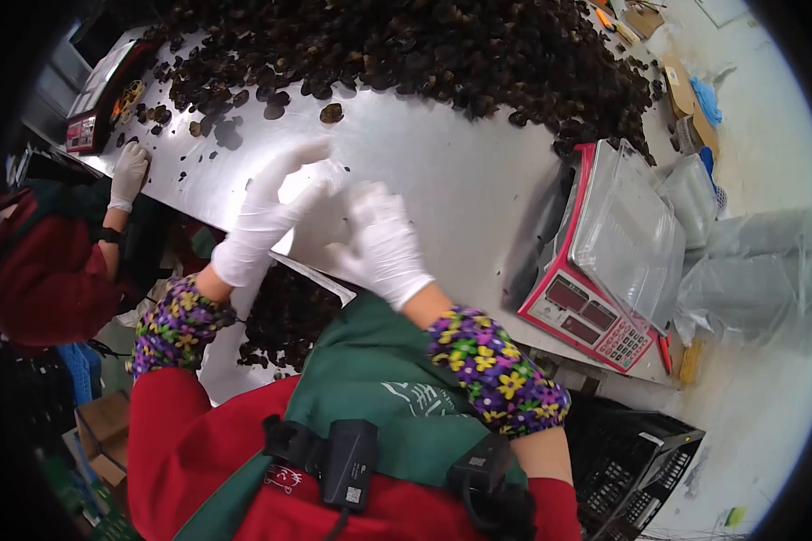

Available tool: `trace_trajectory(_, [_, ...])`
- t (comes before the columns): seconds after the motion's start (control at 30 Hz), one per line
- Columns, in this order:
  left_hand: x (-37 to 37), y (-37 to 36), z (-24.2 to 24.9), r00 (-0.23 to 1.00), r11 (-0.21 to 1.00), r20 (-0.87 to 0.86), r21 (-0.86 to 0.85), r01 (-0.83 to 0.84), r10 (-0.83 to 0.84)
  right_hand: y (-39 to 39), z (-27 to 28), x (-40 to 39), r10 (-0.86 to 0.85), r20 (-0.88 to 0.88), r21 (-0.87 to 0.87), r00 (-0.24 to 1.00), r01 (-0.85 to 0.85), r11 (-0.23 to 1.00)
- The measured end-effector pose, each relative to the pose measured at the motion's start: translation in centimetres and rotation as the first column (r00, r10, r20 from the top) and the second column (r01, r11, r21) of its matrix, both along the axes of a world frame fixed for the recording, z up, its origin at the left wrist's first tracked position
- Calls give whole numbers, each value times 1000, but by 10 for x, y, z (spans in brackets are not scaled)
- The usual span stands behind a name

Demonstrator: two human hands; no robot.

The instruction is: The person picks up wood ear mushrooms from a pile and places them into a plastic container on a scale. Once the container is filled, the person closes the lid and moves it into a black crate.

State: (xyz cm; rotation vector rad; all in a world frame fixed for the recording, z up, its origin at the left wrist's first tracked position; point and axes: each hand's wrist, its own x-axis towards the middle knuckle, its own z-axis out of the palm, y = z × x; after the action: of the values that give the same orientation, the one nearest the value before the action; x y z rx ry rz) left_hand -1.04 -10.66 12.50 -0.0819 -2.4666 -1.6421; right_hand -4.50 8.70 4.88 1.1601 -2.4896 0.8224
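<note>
My left hand point(266, 212), in a white glove, is above the near edge of the steel table point(451, 180), fingers stretched out and thumb apart. Opposite it, my right hand point(383, 239), gloved too, hovers with its thumb spread from slightly bent, blurred fingers. I see nothing held in either hand. A bright glare lies on the metal between them. One dark brown, flat, roundish piece point(331, 113) lies just beyond my fingers. Below my hands, more dark pieces point(289, 316) fill a pale-walled container, partly hidden by my arms and apron.
A large heap of dark pieces point(406, 45) covers the table's far side. At the right stands a red-edged scale point(586, 307) with a clear plastic tray point(627, 225). Another scale point(86, 131) is far left, near a co-worker's gloved hand point(129, 176). A black crate point(636, 460) sits lower right.
</note>
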Motion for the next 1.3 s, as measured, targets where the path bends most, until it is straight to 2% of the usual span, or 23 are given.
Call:
trace_trajectory(0.07, [13, -13, 20, 999, 994, -32, 105, -27, 30, -39, 16, 31, 229, 343, 64, 911, -266, 962])
trace_trajectory(0.1, [20, -15, 26, 997, 986, -46, 155, -54, 62, -54, 20, 58, 308, 324, -121, 894, -284, 951])
trace_trajectory(0.13, [23, -17, 28, 997, 987, -60, 153, -48, 58, -79, 11, 71, 626, 390, -383, 675, -499, 777])
trace_trajectory(0.2, [28, -22, 29, 983, 998, -181, 63, -9, 21, -77, 31, 99, 662, 10, -376, 749, -610, 697])
trace_trajectory(0.23, [28, -25, 28, 982, 998, -186, 58, -5, 16, -71, 38, 99, 643, -161, -314, 749, -656, 686])
trace_trajectory(0.3, [26, -32, 27, 993, 1000, -119, 5, 25, -24, -39, 47, 71, 522, 35, -105, 852, -517, 850])
trace_trajectory(0.37, [15, -33, 24, 994, 1000, -109, -29, -4, 1, -9, 86, 21, -1, 445, 216, 896, -107, 970])
trace_trajectory(0.4, [5, -29, 27, 993, 998, -121, -66, 0, -8, 1, 34, 14, -211, 214, 225, 954, 163, 961])
trace_trajectory(0.43, [-6, -22, 31, 992, 995, -128, -102, 4, -17, 13, -19, 13, -419, -18, 167, 908, 416, 894])
trace_trajectory(0.47, [-19, -6, 41, 994, 997, -101, -60, 46, -52, 11, 17, 29, -316, 79, 399, 946, 260, 879])
trace_trajectory(0.5, [-33, 12, 51, 993, 996, -76, -18, 87, -88, 7, 21, 45, -35, 155, 248, 987, -5, 969])
trace_trajectory(0.53, [-56, 19, 49, 988, 980, -90, -163, 111, -127, -3, 16, 65, 207, 197, 110, 958, -232, 967])
trace_trajectory(0.57, [-84, 27, 37, 972, 974, -150, -164, 154, -179, -10, 13, 73, 442, 203, -34, 874, -445, 895])
trace_trajectory(0.63, [-145, 34, 4, 936, 872, -332, -486, -62, -118, 1, 28, 55, 360, 144, 2, 922, -364, 931])
trace_trajectory(0.67, [-175, 35, -8, 921, 845, -378, -519, -132, -89, 11, 38, 46, 279, 97, 32, 955, -283, 959])
trace_trajectory(0.7, [-199, 35, -10, 946, 828, -325, -532, -174, -10, 28, 53, 24, 130, 309, 119, 942, -174, 977])
trace_trajectory(0.73, [-226, 31, -15, 945, 777, -319, -577, -251, 68, 53, 22, 16, -43, 83, 65, 996, 37, 997])
trace_trajectory(0.83, [-285, 34, -18, 914, 583, -238, -711, -394, 328, 96, 11, 7, -407, 141, 239, 902, 368, 899])
trace_trajectory(0.87, [-308, 29, -42, 918, 682, -172, -623, -382, 358, 98, 9, 8, -407, 137, 237, 903, 370, 899])
trace_trajectory(0.9, [-315, 44, -56, 899, 652, -235, -624, -431, 369, 99, 8, 10, -396, 126, 266, 910, 353, 897])
trace_trajectory(1.0, [-291, 91, -44, 970, 779, -135, -578, -243, 202, 98, 8, 4, -394, 146, 286, 907, 343, 895])
trace_trajectory(1.17, [-211, 120, -45, 949, 742, -260, -669, -42, -181, 101, 7, 4, -376, 191, 212, 907, 336, 918])
trace_trajectory(1.3, [-121, 123, -19, 898, 612, -114, -767, 192, -425, 106, 4, 5, -365, 183, 145, 913, 342, 928])
